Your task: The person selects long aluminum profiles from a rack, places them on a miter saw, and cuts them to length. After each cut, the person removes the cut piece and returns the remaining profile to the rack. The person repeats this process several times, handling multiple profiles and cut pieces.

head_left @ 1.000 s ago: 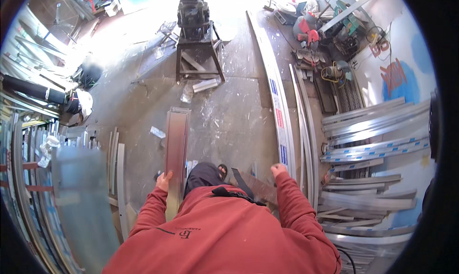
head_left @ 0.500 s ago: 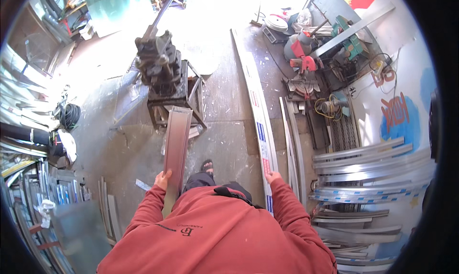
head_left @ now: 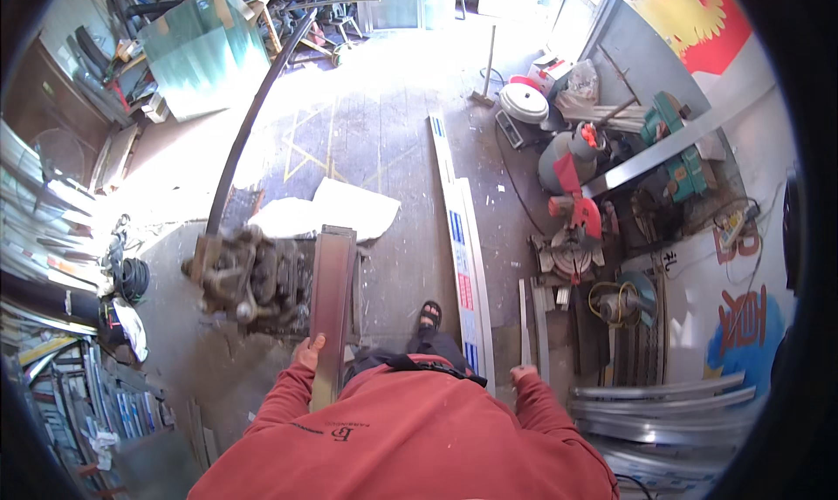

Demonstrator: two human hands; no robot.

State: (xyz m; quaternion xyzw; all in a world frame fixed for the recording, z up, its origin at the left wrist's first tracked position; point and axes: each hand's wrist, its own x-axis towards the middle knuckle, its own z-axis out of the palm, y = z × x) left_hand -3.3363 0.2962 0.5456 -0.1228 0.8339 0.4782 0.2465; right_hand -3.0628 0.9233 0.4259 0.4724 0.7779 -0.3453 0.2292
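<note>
L hand gripping metal profile

A dull brown-grey metal channel runs beside a rusty dark machine, with red sleeves below it, a white strip marked in blue and red to its right, and a crumpled white sheet beyond it.

A red long-sleeved sweatshirt fills the lower frame, with dark trousers and a black open sandal.
</note>
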